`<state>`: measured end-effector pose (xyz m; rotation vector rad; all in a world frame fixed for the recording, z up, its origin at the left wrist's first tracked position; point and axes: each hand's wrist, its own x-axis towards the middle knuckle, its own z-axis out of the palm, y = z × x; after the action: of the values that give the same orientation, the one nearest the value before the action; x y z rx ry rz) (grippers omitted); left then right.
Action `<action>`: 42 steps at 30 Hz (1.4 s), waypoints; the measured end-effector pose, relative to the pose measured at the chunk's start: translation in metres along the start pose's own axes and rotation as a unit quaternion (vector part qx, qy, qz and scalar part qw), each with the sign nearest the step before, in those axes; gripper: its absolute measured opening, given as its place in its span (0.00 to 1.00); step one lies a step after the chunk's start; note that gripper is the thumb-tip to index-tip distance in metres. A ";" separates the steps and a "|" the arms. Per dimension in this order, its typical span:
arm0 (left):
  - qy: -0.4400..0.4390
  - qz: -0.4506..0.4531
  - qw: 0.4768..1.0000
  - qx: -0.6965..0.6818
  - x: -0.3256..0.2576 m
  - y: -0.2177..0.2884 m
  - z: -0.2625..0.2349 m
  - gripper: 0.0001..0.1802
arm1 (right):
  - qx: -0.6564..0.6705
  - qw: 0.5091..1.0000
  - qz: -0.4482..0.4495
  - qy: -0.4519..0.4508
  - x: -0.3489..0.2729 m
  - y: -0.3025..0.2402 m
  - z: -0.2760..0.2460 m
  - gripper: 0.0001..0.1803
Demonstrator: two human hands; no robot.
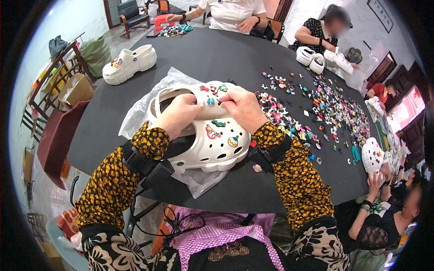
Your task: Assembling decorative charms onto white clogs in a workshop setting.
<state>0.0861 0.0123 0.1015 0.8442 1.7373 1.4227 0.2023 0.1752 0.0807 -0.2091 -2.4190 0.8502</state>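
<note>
Two white clogs with thick soles lie side by side in front of me. The far clog [199,92] carries several bright charms, among them a blue pair [210,102]. On the near clog [212,158] are a baseball charm [212,131], a green one and a round one [233,141]. My left hand [177,116] grips the far clog at the edge of its opening, thumb on the upper. My right hand [245,107] is closed in a pinch against that clog's upper, near the charms. Whatever its fingertips hold is too small to make out.
Crumpled clear plastic [147,101] lies under the clogs on the black table [253,189]. Many loose charms [330,108] spread to the right. Another decorated white clog [131,63] stands far left. Co-workers sit around the table, two handling white clogs [338,61] [373,156].
</note>
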 end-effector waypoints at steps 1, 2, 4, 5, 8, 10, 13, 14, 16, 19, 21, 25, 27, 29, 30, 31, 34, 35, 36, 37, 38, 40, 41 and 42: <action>-0.001 -0.002 1.000 -0.006 -0.001 0.000 0.001 0.16 | -0.001 1.000 0.000 0.000 -0.001 0.001 0.000 0.06; -0.001 -0.001 1.000 -0.007 0.000 -0.001 0.001 0.16 | -0.005 1.000 -0.002 -0.007 -0.001 0.001 -0.002 0.08; -0.001 0.004 1.000 0.001 0.003 -0.003 0.001 0.16 | -0.010 1.000 -0.003 -0.015 -0.003 0.004 -0.003 0.09; -0.002 0.005 1.000 -0.001 0.003 -0.002 0.001 0.16 | 0.002 1.000 -0.023 -0.022 -0.005 0.005 -0.003 0.10; 0.003 -0.024 0.999 0.031 0.000 0.001 -0.001 0.16 | 0.004 0.997 -0.054 -0.046 -0.008 0.002 -0.004 0.11; 0.009 -0.006 1.000 -0.005 0.003 -0.005 -0.001 0.15 | -0.010 0.996 -0.063 -0.062 -0.009 0.001 -0.005 0.12; 0.017 -0.006 1.000 0.014 0.005 -0.007 -0.002 0.15 | -0.012 0.994 -0.089 -0.067 -0.012 0.005 -0.004 0.13; 0.016 -0.007 1.000 0.014 0.005 -0.007 -0.002 0.15 | -0.055 0.989 -0.116 -0.072 -0.013 0.006 -0.004 0.14; 0.017 -0.015 1.000 0.014 0.003 -0.004 -0.001 0.14 | -0.097 0.982 -0.143 -0.077 -0.013 0.006 -0.005 0.15; 0.013 -0.018 1.000 0.019 0.008 -0.008 -0.003 0.13 | -0.140 0.976 -0.133 -0.104 -0.015 0.002 -0.007 0.17; 0.018 -0.022 0.999 0.030 0.005 -0.005 -0.002 0.12 | -0.206 0.962 -0.134 -0.118 -0.017 -0.006 -0.008 0.19; 0.023 0.007 1.000 -0.007 0.003 -0.010 0.002 0.10 | -0.223 0.956 -0.138 -0.128 -0.016 -0.011 -0.006 0.19; 0.023 0.002 1.000 -0.003 0.002 -0.006 0.003 0.10 | -0.227 0.955 -0.135 -0.136 -0.015 -0.009 -0.004 0.22; 0.024 -0.004 1.000 0.000 0.001 -0.007 0.004 0.09 | -0.231 0.953 -0.135 -0.142 -0.016 -0.007 -0.002 0.20; 0.023 -0.003 1.000 -0.003 0.002 -0.009 0.004 0.09 | -0.236 0.951 -0.135 -0.147 -0.016 -0.006 0.000 0.17; 0.022 -0.002 1.000 -0.007 0.003 -0.011 0.004 0.09 | -0.234 0.951 -0.135 -0.148 -0.015 -0.004 0.001 0.17; 0.011 -0.008 1.000 0.008 0.006 -0.013 0.002 0.08 | -0.216 0.954 -0.132 -0.160 -0.012 -0.002 0.001 0.15; 0.010 -0.010 1.000 0.008 0.007 -0.014 0.002 0.08 | -0.226 0.951 -0.125 -0.173 -0.011 -0.004 0.000 0.14; 0.006 -0.008 1.000 0.008 0.006 -0.013 0.002 0.08 | -0.233 0.947 -0.118 -0.187 -0.010 -0.005 0.001 0.13; 0.001 -0.006 1.000 0.008 0.006 -0.012 0.002 0.07 | -0.234 0.944 -0.113 -0.203 -0.007 -0.004 0.001 0.11; 0.001 -0.010 1.000 0.008 0.006 -0.011 0.003 0.07 | -0.231 0.945 -0.111 -0.204 -0.006 -0.004 0.002 0.11; 0.012 -0.020 1.000 -0.006 0.004 -0.008 0.004 0.07 | -0.217 0.949 -0.101 -0.204 -0.005 -0.003 0.005 0.11; 0.011 -0.024 1.000 -0.005 0.004 -0.008 0.003 0.07 | -0.212 0.949 -0.097 -0.212 -0.003 0.000 0.007 0.11; 0.014 -0.022 1.000 0.007 0.005 -0.008 0.004 0.07 | -0.212 0.950 -0.095 -0.210 -0.003 0.000 0.007 0.11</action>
<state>0.0864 0.0167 0.0926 0.7920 1.7780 1.4006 0.2011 0.1706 0.0754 0.0570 -2.9454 0.2966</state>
